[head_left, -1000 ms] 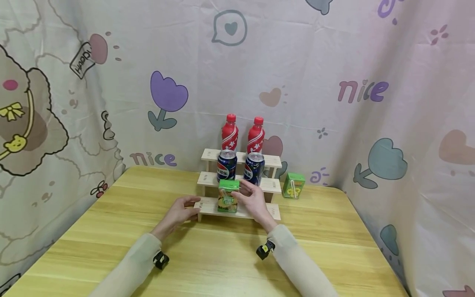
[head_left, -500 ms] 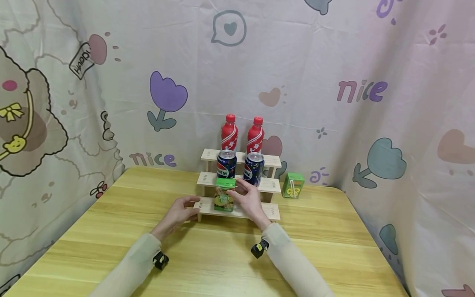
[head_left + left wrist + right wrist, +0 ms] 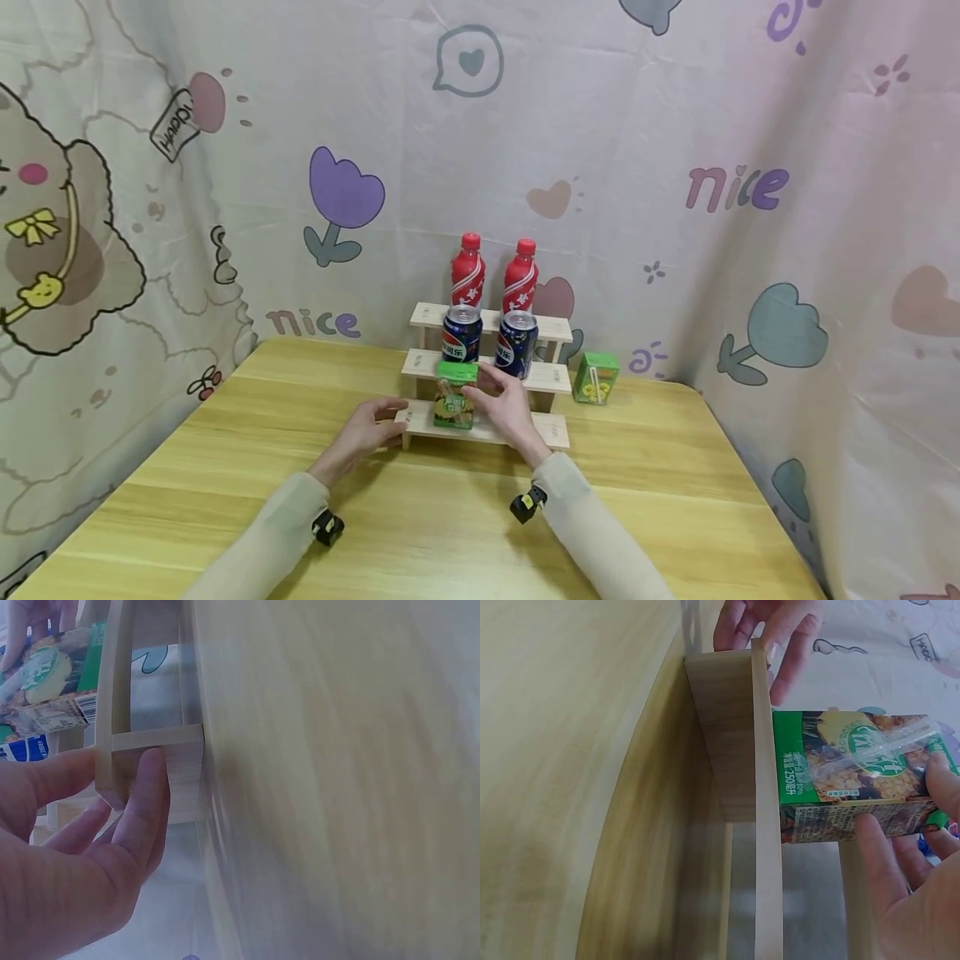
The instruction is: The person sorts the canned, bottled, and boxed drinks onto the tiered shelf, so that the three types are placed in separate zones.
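A green juice box [image 3: 454, 408] with a pineapple picture and a wrapped straw [image 3: 874, 754] stands upright on the lowest tier of a three-tier wooden shelf [image 3: 553, 429], left of its middle. My right hand [image 3: 510, 408] holds the box from its right side, thumb on the front near the top. In the right wrist view its base meets the board. My left hand [image 3: 367, 431] grips the left end of that bottom tier. The left wrist view shows the thumb [image 3: 67, 776] over the board and fingers curled under it.
Two dark blue Pepsi cans [image 3: 461, 335] stand on the middle tier, and two red bottles [image 3: 468, 273] on the top one. A second green juice box [image 3: 596, 379] stands on the table [image 3: 450, 533] right of the shelf. A printed curtain [image 3: 637, 125] hangs behind.
My right hand has shifted the juice box slightly left along the bottom tier, mostly in the first half second. The left hand stays at the shelf's end.
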`<state>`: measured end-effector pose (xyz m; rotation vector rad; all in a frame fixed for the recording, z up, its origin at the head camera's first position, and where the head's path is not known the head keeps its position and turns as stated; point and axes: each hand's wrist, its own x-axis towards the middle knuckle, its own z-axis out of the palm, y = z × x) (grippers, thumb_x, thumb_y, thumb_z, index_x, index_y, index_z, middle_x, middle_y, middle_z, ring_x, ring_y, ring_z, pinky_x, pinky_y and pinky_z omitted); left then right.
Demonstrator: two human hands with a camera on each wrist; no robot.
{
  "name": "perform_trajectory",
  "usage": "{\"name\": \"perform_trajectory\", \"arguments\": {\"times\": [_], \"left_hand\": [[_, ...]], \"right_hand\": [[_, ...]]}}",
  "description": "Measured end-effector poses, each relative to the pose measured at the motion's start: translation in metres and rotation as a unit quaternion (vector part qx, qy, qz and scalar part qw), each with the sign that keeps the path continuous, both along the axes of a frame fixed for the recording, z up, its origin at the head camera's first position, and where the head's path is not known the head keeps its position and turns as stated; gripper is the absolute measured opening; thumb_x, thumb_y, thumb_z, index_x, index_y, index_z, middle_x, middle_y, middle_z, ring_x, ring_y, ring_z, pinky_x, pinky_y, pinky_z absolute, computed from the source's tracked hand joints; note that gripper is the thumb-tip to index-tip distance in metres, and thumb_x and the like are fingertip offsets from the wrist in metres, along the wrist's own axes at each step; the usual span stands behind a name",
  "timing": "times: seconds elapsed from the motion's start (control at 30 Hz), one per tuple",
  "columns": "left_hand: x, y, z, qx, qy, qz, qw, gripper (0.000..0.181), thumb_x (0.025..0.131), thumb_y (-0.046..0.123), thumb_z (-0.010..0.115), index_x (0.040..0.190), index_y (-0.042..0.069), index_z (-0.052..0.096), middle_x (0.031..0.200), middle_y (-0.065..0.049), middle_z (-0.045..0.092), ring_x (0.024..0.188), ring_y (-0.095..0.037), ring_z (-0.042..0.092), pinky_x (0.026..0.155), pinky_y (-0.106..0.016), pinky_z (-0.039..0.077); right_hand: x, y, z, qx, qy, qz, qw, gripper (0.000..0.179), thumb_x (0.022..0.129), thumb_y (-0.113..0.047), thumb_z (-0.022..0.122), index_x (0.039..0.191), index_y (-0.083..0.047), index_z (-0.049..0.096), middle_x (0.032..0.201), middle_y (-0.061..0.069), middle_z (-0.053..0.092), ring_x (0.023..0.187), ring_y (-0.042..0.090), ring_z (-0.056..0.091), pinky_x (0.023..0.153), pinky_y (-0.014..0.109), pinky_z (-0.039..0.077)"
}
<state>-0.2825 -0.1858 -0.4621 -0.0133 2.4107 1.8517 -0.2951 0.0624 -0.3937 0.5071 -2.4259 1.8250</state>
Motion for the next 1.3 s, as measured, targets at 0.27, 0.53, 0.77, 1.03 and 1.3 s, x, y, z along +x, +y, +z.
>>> {"name": "perform_trajectory", "arguments": {"times": [0.27,0.53,0.77,1.03,1.3], "left_hand": [[-0.0007,0.002,-0.005,0.005,-0.004,0.005,1.0,0.042,0.093,0.0,0.062,0.134,-0.001,0.054,0.135,-0.03,0.051,0.103,-0.027,0.063,0.087,-0.041,0.06],[-0.0004,0.003,-0.0052,0.009,-0.007,0.003,0.9999,0.043,0.093,0.001,0.062,0.135,-0.001,0.053,0.137,-0.031,0.05,0.104,-0.027,0.063,0.087,-0.041,0.06],[-0.002,0.0032,-0.004,0.005,-0.007,0.001,1.0,0.043,0.093,0.001,0.061,0.136,-0.001,0.053,0.138,-0.031,0.048,0.106,-0.028,0.062,0.086,-0.039,0.06],[-0.0017,0.0019,-0.0026,0.002,-0.006,0.0,1.0,0.043,0.094,0.001,0.061,0.136,-0.002,0.052,0.139,-0.032,0.047,0.107,-0.029,0.062,0.086,-0.041,0.06],[0.0002,0.0021,-0.0008,0.004,-0.006,0.001,1.0,0.045,0.093,0.002,0.062,0.137,-0.002,0.052,0.138,-0.032,0.047,0.106,-0.028,0.062,0.087,-0.044,0.06]], "right_hand": [[0.0078,0.0016,0.0031,0.004,-0.004,-0.004,1.0,0.055,0.088,-0.014,0.073,0.138,0.0,0.053,0.121,0.021,0.067,0.115,0.033,0.062,0.104,0.047,0.049],[0.0098,0.0002,0.0014,-0.013,0.006,-0.014,0.9998,0.053,0.088,-0.013,0.073,0.136,0.0,0.056,0.119,0.022,0.067,0.111,0.034,0.063,0.099,0.045,0.052],[0.0089,0.0012,0.0031,-0.015,0.001,-0.017,0.9997,0.054,0.087,-0.013,0.074,0.136,-0.002,0.056,0.12,0.021,0.067,0.113,0.032,0.062,0.1,0.045,0.052],[0.0091,-0.0013,0.0048,-0.008,0.022,-0.018,0.9996,0.05,0.088,-0.012,0.073,0.134,0.001,0.057,0.117,0.022,0.068,0.109,0.034,0.064,0.097,0.045,0.053],[0.0046,-0.0018,0.0015,-0.014,0.011,-0.016,0.9997,0.051,0.086,-0.01,0.074,0.134,0.0,0.058,0.117,0.022,0.067,0.109,0.035,0.063,0.098,0.046,0.052]]}}
